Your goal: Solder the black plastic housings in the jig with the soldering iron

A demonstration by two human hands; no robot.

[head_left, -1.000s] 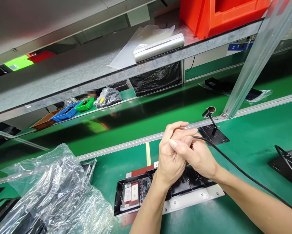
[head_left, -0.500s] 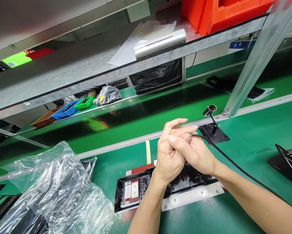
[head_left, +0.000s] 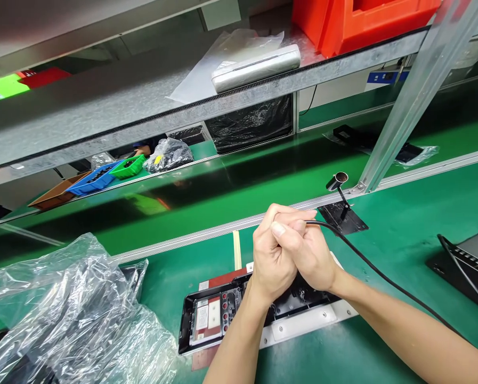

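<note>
My left hand and my right hand are clasped together above a long black housing. Fingers of both are curled closed, and the cable's end disappears between them. From the top of my right hand, a black cable runs down to the lower right. Whatever else lies inside the hands is hidden. The housing rests on a reddish-brown plate with a pale metal bar along its near side, and my wrists cover part of it.
Clear plastic bags with dark parts lie at left. A small metal holder on a black base stands behind my hands. A dark device sits at right. Overhead, a shelf carries a red bin. Part of another person shows beyond.
The fingers of my left hand have folded down from a looser, raised pose and closed against my right hand. The whole view has shifted slightly.
</note>
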